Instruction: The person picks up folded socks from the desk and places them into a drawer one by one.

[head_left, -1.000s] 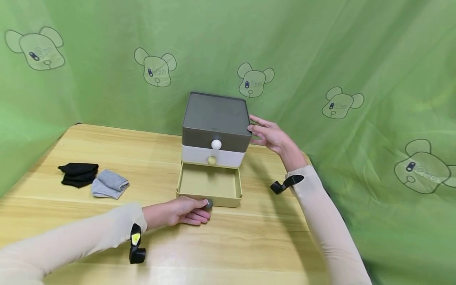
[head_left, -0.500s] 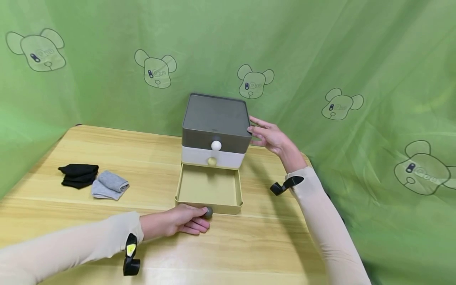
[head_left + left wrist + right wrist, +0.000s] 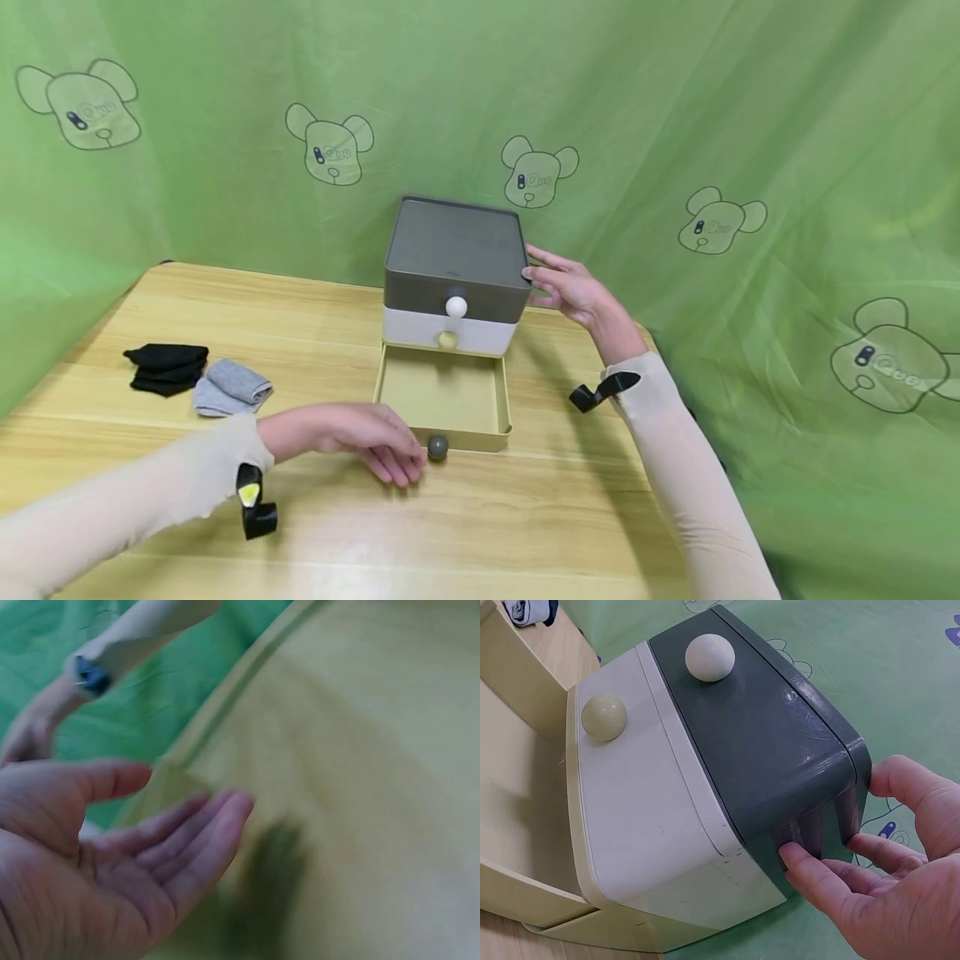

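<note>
A three-tier drawer box stands near the table's back edge, dark grey over white over beige. Its beige bottom drawer is pulled out, with nothing inside. Just left of that drawer's grey round knob is my left hand, apart from it, fingers loosely extended. The left wrist view shows its palm holding nothing. My right hand rests against the box's upper right side. In the right wrist view, its thumb touches the dark rim and its fingertips touch the side.
Folded black cloth and a folded grey cloth lie side by side at the table's left. A white knob and a beige knob stick out from the upper drawers. Green curtain hangs behind the wooden table.
The bottom drawer has come a little farther out toward me. My left hand has let go of its grey knob and moved slightly left. The right hand stays at the box's side.
</note>
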Tool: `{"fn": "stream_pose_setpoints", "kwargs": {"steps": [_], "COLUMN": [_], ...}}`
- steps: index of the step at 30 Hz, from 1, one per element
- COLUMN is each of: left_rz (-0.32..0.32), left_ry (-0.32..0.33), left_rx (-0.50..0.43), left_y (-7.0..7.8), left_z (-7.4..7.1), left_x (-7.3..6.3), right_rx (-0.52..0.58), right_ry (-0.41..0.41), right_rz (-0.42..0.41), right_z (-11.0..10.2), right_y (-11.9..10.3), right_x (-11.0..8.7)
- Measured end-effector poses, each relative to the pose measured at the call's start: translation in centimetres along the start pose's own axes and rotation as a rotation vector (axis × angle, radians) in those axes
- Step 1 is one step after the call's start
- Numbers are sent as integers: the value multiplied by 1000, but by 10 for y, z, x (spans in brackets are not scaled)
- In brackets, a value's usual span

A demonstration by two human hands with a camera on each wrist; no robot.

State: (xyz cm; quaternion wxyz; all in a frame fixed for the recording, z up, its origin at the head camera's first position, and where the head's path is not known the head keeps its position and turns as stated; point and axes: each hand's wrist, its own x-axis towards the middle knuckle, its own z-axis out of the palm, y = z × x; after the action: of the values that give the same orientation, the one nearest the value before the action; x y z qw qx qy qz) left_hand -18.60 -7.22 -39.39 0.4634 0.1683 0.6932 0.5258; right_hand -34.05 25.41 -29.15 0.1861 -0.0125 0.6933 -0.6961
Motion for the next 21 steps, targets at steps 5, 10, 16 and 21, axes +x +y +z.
{"fn": "stream_pose_setpoints", "kwargs": {"steps": [5, 10, 16, 21], "left_rz": [142, 181, 145, 81], "left_ry": [-4, 193, 350, 362], "left_rx": [211, 384, 584, 690], "left_y": [28, 39, 21, -5], "left_z": [-41, -89, -140, -168], "left_x": [-32, -66, -92, -103], "right_rx": [-6, 0, 0, -1], "right_ry": [-7, -2, 3, 0], "right_rz": [-1, 0, -1, 1], "right_z": [1, 1, -1, -1], "right_y": [0, -1, -1, -1], "right_x": [0, 0, -1, -1]}}
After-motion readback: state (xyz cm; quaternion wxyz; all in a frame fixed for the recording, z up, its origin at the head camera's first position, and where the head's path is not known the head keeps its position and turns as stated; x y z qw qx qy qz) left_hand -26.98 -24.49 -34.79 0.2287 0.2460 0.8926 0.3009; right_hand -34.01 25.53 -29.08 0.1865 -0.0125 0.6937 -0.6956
